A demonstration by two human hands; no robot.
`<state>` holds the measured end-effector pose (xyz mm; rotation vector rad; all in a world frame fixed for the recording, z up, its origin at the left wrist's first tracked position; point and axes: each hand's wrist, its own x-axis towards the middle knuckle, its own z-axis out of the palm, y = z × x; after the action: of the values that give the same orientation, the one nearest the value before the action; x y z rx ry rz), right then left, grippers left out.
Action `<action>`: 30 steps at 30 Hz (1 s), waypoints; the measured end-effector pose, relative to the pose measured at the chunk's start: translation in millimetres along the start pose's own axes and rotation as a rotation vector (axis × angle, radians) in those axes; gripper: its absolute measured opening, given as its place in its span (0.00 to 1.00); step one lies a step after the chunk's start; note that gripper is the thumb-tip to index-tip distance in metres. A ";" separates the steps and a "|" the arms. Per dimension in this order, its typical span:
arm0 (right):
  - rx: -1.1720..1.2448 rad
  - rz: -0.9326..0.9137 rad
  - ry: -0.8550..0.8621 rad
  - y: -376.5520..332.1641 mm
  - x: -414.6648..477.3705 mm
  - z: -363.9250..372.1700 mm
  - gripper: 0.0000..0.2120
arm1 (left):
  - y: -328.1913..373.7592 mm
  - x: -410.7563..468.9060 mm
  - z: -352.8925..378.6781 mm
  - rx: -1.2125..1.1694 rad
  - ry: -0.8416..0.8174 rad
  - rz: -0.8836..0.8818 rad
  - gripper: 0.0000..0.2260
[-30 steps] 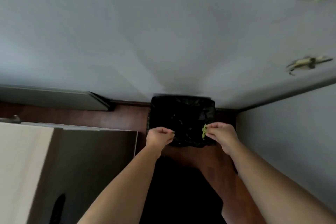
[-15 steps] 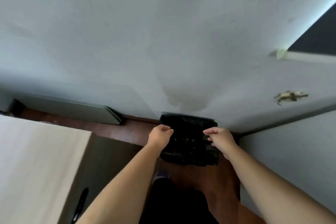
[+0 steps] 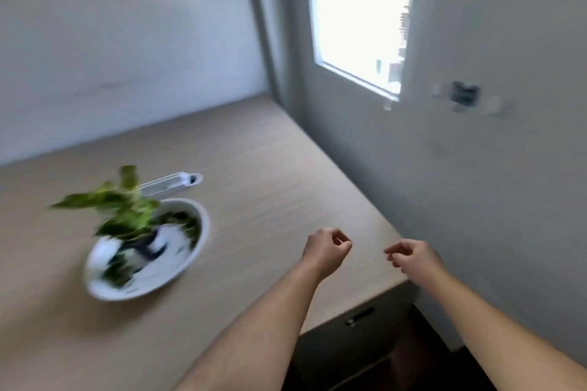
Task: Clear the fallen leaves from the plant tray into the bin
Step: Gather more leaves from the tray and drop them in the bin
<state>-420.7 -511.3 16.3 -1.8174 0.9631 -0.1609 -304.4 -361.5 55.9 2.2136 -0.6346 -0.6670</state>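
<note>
Bin gone; two hands [image 3: 327, 249] [image 3: 413, 255], one tray [image 3: 197, 251].

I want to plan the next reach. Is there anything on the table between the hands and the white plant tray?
Nothing visible: only bare tabletop lies between the left hand, the right hand and the plant tray.

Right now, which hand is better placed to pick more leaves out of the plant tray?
Left. The left hand hangs nearer the tray, where blurred dark leaves lie; the right hand is at the table's far corner.
</note>
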 end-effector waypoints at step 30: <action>-0.819 -0.545 -0.444 -203.2 33.1 446.7 0.18 | -370.1 -1.2 -321.8 0.555 -0.038 -0.203 0.30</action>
<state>-60.5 -180.0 -32.4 -2.6837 0.1803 0.3483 -16.9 26.6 -29.1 2.8140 -0.6797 -0.6951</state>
